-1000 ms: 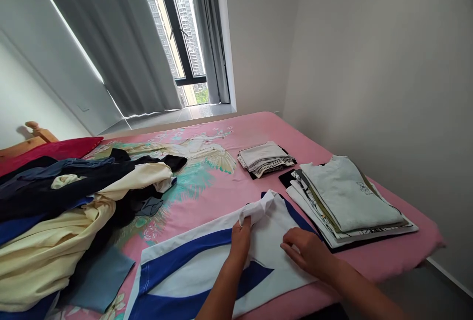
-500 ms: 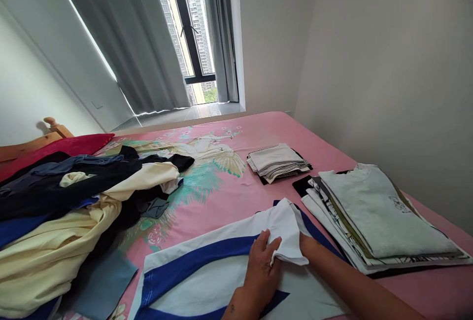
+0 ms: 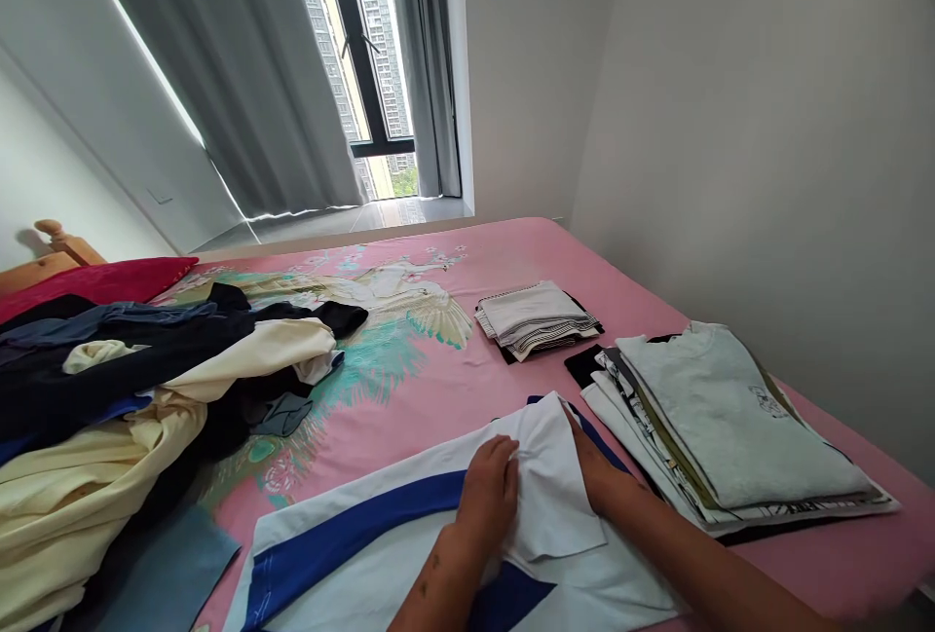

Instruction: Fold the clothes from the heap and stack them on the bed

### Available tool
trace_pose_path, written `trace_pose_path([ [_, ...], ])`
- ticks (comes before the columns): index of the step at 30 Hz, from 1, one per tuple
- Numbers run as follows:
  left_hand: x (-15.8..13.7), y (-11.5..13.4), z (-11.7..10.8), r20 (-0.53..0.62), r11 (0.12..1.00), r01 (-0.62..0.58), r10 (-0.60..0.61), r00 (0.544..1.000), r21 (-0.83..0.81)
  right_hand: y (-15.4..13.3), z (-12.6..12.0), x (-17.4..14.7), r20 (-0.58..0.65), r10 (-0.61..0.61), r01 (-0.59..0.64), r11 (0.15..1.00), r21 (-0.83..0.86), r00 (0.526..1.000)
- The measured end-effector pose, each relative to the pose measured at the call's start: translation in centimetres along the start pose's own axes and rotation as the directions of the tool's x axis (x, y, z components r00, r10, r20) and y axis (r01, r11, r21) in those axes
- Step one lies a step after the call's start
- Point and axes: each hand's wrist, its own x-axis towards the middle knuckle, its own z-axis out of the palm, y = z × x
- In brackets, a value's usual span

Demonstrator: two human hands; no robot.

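Note:
A white and blue shirt lies spread on the bed in front of me, with its white sleeve folded inward over the body. My left hand is closed at the sleeve's left edge, its fingers bent together against the cloth. On the other side, my right hand grips the sleeve near its upper corner; most of those fingers are hidden by the fabric. Creases run across the sleeve between the two hands. Part of the blue trim shows behind my right hand.
To the right stands a stack of folded shirts, a pale one on top. Beyond the shirt is a smaller folded pile. Loose clothes heap up at the left on the pink bedsheet. A wall borders the right side.
The sleeve has been turned down and spread flatter across the shirt. My left hand has shifted slightly left and up, and my right hand now shows more beside the sleeve's upper edge.

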Motion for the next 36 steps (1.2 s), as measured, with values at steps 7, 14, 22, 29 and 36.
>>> trace_pose_path([
  [7, 0.9, -2.4, 2.6, 0.052, 0.945, -0.050, 0.035, 0.998, 0.325, -0.9, -0.9, 1.3, -0.016, -0.197, 0.180, 0.926, -0.332, 0.980],
  [14, 0.7, -2.0, 3.0, 0.049, 0.909, -0.031, 0.012, 0.999, 0.415, 1.0, -1.1, 0.7, -0.225, -0.084, -0.069, 0.801, -0.595, 0.971],
  [22, 0.9, -1.9, 3.0, 0.068, 0.913, -0.016, -0.012, 0.998, 0.407, -2.9, -4.3, 2.7, -0.239, 0.257, -0.308, 0.928, -0.208, 0.936],
  [29, 0.8, -1.9, 3.0, 0.058, 0.917, -0.010, -0.015, 0.998, 0.400, -2.7, -3.2, 5.8, -0.200, 0.385, -0.418, 0.893, -0.166, 0.901],
  [36, 0.7, -2.0, 3.2, 0.055, 0.916, 0.000, -0.024, 0.998, 0.402, -0.8, -2.7, 4.9, -0.254, 0.418, -0.461, 0.877, -0.139, 0.872],
])
